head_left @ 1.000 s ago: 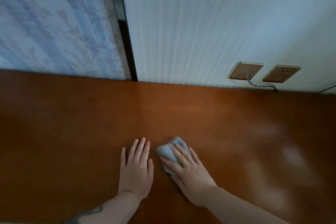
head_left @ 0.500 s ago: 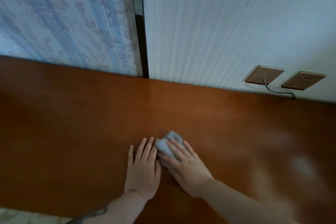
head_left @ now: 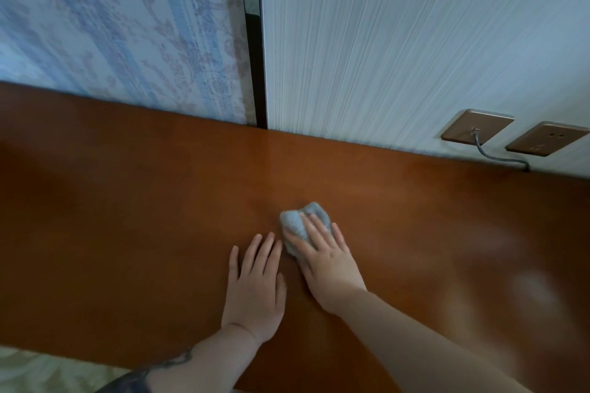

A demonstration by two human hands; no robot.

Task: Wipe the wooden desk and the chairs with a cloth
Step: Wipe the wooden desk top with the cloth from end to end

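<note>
I am looking down on the wooden desk point(head_left: 127, 233), a broad slab of smooth reddish-brown wood with a soft sheen, pale glare showing off to the right of the grip. Behind it, past the fingertips, the wall is splitting into two finishes: floral blue-and-pink wallpaper point(head_left: 111, 25) to the left of a dark vertical strip point(head_left: 255, 57), and a pale panel point(head_left: 399, 41) with fine vertical ribbing to the right. Farther right of the grip, low on that panel, two flat bronze-coloured socket plates point(head_left: 477, 129) are sitting side by side, a thin grey cable point(head_left: 498, 158) running from the nearer one down behind the desk's back edge.

My left hand point(head_left: 255, 287) is lying flat on the wood, fingers straight and slightly spread, holding nothing — it is just beside the right. My right hand point(head_left: 329, 260) is pressing the cloth point(head_left: 300, 222) down onto the desk with straight fingers laid over it, not curled round it. The cloth is a small, bunched, nubbly grey-blue wad, bulging out beyond the fingertips and toward the left hand.
</note>
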